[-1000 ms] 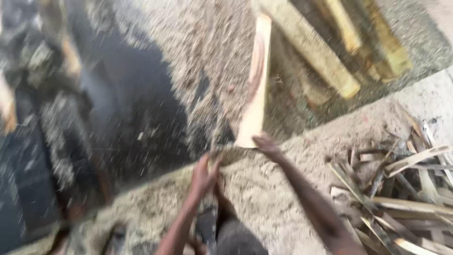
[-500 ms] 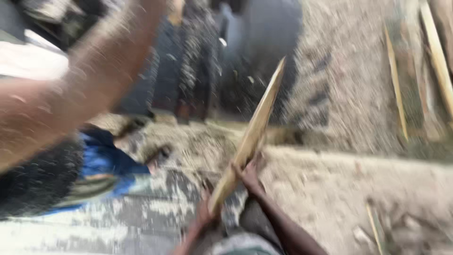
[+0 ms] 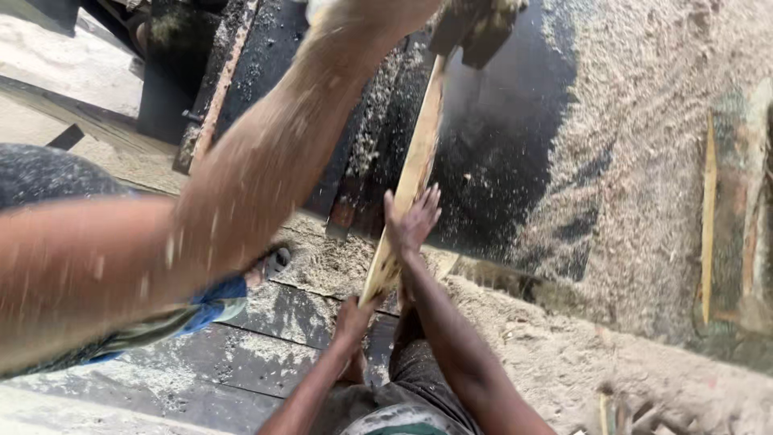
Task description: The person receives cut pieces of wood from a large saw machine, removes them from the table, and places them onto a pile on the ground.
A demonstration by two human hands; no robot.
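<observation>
A co-worker's arm (image 3: 266, 161), dusted with sawdust, cuts across the upper left of my view and is the biggest thing in it, its sleeve a grey speckled cloth at the far left. Beneath it lies the dark machine bed (image 3: 499, 137), black and strewn with sawdust (image 3: 644, 121), which thickens to a pale drift on the right. A thin strip (image 3: 709, 217) of wood lies well apart on that right side, running up and down the frame.

At centre, I hold the slat (image 3: 411, 185), a long pale piece of wood tilted from lower left to upper right, its far end reaching up to a blurred dark block (image 3: 475, 24) near the top edge. My right hand (image 3: 411, 221) lies against the slat's right face about midway along, fingers spread and flat rather than curled around it. My left hand (image 3: 354, 310) is clamped on the slat's near end, fingers wrapped under it. Below my hands, dark planks (image 3: 241, 354) carry patches of sawdust. A small round hole (image 3: 279, 259) shows in the plank just beside the co-worker's blue cloth (image 3: 211, 302).
</observation>
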